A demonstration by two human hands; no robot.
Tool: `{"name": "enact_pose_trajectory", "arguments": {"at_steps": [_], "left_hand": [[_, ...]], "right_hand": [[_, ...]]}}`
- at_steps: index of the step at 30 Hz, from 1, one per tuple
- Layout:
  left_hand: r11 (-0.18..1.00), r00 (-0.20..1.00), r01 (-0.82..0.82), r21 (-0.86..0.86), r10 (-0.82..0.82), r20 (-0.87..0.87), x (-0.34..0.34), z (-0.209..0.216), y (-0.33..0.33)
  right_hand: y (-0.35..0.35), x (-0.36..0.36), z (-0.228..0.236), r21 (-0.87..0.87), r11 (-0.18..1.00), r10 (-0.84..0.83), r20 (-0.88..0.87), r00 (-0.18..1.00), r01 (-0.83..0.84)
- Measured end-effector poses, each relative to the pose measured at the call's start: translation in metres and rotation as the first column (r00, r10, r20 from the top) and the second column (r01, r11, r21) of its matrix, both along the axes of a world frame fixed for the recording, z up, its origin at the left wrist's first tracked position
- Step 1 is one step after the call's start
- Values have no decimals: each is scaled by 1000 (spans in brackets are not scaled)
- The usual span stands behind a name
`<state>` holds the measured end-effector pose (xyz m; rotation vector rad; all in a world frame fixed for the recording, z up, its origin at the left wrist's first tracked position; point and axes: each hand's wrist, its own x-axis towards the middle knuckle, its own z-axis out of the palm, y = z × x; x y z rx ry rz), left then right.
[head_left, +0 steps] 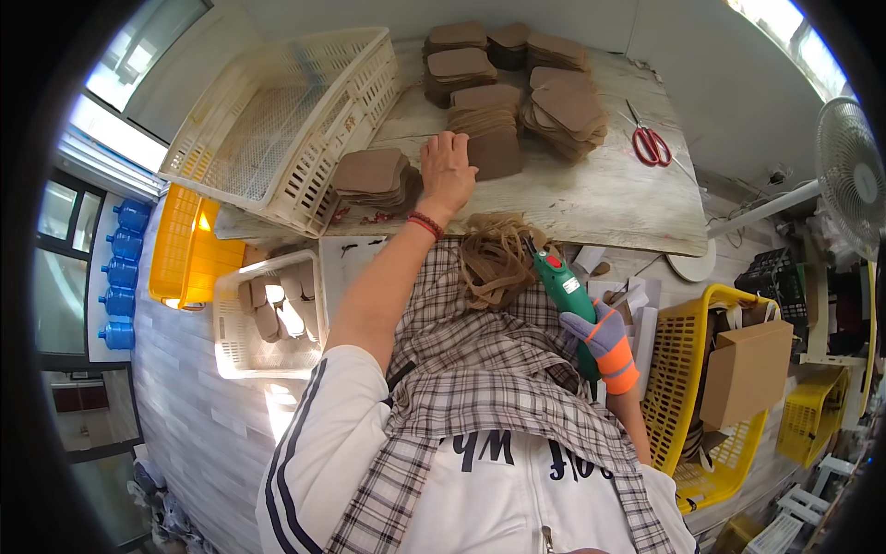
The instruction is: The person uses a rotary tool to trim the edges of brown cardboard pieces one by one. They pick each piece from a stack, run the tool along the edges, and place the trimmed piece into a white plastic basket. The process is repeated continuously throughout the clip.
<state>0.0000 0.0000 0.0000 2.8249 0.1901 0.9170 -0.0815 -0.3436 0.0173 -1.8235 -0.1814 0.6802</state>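
Indoors, brown stacks (pixel 563 103) top a scuffed table (pixel 600 203).

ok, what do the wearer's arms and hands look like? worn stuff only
Left hand: no glove, red bracelet at the wrist; white sleeve with dark stripes, forearm bare below it.
Right hand: grey-purple glove with orange accents and a bright orange cuff; bare forearm behind the cuff.

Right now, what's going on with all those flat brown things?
The person's gloved right grip holds a green power tool, its tip by brown strips heaped over the plaid apron. The bare left grip is beside a stack of brown pieces on the table; I can't tell if it touches. Red-handled scissors lie farther right.
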Motion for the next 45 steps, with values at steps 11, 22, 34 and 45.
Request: {"name": "enact_pose_trajectory", "arguments": {"at_steps": [11,22,34,45], "left_hand": [[887,986,-129,-442,67,-154,-13,-15,-30],[-709,928,318,-630,97,360,-30,1,-55],[-763,862,448,-466,231,451,-21,14,-100],[-774,879,365,-517,103,466,-30,12,-117]], "right_hand": [[-5,9,-24,-48,997,-53,69,996,56],[18,20,1,128,978,-158,-44,986,163],[31,23,38,193,960,-188,-93,978,203],[30,27,45,196,956,-205,-87,975,218]]}}
